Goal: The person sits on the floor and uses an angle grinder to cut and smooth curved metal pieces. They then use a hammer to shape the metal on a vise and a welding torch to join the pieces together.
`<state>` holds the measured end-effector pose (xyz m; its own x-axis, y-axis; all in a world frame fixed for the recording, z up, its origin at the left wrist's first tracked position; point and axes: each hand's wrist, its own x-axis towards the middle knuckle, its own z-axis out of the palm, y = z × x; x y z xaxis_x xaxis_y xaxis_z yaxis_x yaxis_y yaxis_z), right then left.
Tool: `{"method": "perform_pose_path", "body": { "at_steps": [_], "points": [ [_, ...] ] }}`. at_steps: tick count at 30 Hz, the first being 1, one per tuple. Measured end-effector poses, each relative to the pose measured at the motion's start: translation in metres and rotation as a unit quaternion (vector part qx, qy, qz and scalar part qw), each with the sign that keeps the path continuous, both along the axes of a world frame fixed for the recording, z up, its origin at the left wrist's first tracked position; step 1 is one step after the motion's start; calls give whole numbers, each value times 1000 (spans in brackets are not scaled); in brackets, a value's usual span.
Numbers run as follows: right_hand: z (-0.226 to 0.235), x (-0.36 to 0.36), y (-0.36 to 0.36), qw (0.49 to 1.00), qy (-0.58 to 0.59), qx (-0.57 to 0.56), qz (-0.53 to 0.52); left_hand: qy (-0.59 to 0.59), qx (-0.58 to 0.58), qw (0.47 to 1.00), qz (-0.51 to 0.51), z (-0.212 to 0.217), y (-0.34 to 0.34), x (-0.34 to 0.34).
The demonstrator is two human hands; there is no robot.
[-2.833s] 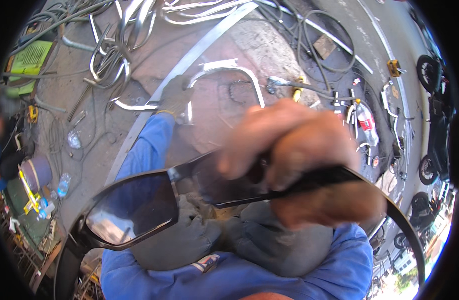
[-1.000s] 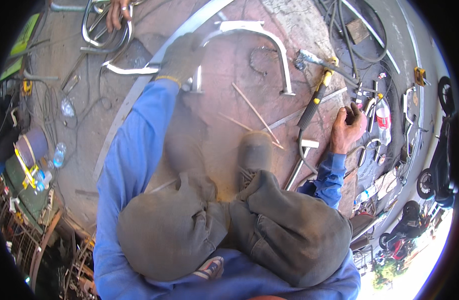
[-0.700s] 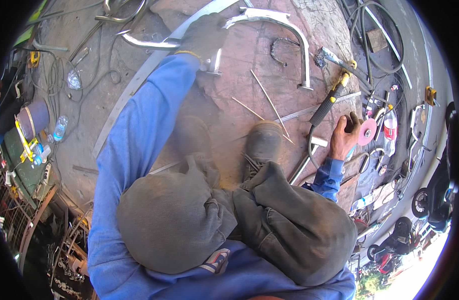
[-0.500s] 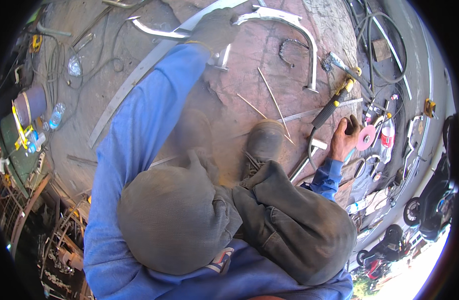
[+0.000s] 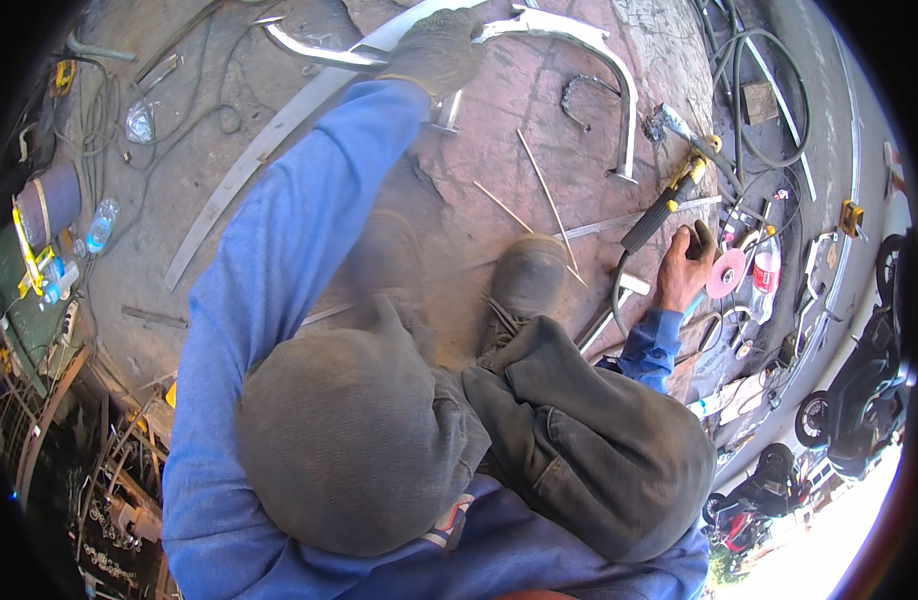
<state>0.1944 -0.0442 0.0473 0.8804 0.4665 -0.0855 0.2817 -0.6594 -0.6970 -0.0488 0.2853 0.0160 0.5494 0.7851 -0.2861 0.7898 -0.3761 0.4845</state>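
Note:
My left hand, in a dark, dirty work glove, reaches far forward. Its fingers close around the joint of a bent metal tube frame, with a curved arm running out to the right. A long flat metal strip passes below this hand. Low on the right is my bare right hand, fingers loosely curled, thumb apart, nothing visible in them. A pink abrasive disc lies right beside it. Just above is a yellow-and-black welding electrode holder with its cable.
Two thin rods lie before my boot. A hammer rests near my right wrist. Cables and a plastic bottle lie at the left. A red-labelled bottle, a tape measure and motorcycles are at the right.
The view has shifted slightly. My left hand keeps its grip on the tube frame, and my right hand stays in nearly the same place beside the disc.

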Motion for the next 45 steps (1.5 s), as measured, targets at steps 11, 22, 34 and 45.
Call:
{"method": "perform_pose_path", "body": {
  "at_steps": [11,22,34,45],
  "points": [
    [-14,4,3,1000,-3,18,8,-15,21,1000,-5,5,-2,0],
    [-14,3,1,1000,-24,9,8,-10,48,998,-37,0,2,-3],
    [-36,-4,5,988,138,-45,-50,-50,61,996,-31,-9,4,-2],
    [13,-31,-25,912,383,99,-105,-44,1,999,-2,-5,3,1]
  ]
}}
